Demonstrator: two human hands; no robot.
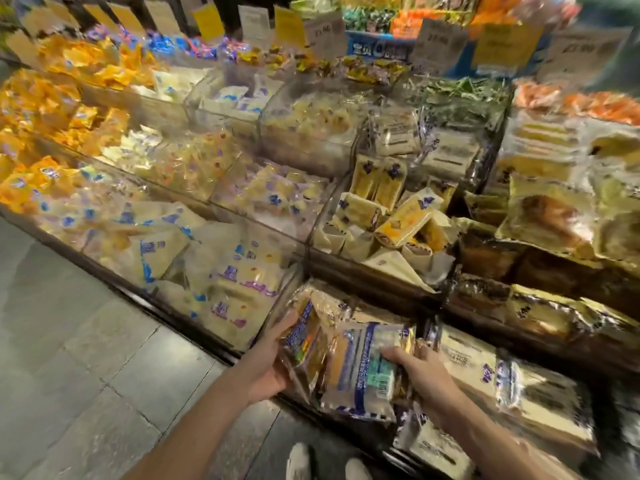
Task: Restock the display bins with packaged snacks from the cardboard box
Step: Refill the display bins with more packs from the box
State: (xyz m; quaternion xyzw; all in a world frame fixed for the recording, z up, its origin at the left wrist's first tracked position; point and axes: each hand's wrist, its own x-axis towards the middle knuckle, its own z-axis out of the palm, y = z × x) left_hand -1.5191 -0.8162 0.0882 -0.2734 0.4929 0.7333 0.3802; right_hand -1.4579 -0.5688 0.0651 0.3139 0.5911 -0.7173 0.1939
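Observation:
A stack of clear-wrapped snack packs (346, 365) with blue print sits between my two hands, over the front edge of the lowest display bin (460, 348). My left hand (268, 362) grips the stack's left side, thumb over the top pack. My right hand (420, 372) holds the right side, fingers curled over a pack with a pale green label. The cardboard box is out of view. The frame is blurred by motion.
Tiered clear bins hold several kinds of wrapped snacks: orange packs (52, 109) at left, white and blue packs (194, 258) at centre, yellow cake rolls (391, 216) and bread packs (554, 209) at right. Price cards (325, 32) stand behind. Grey tiled floor (86, 358) and my shoes (325, 462) lie below.

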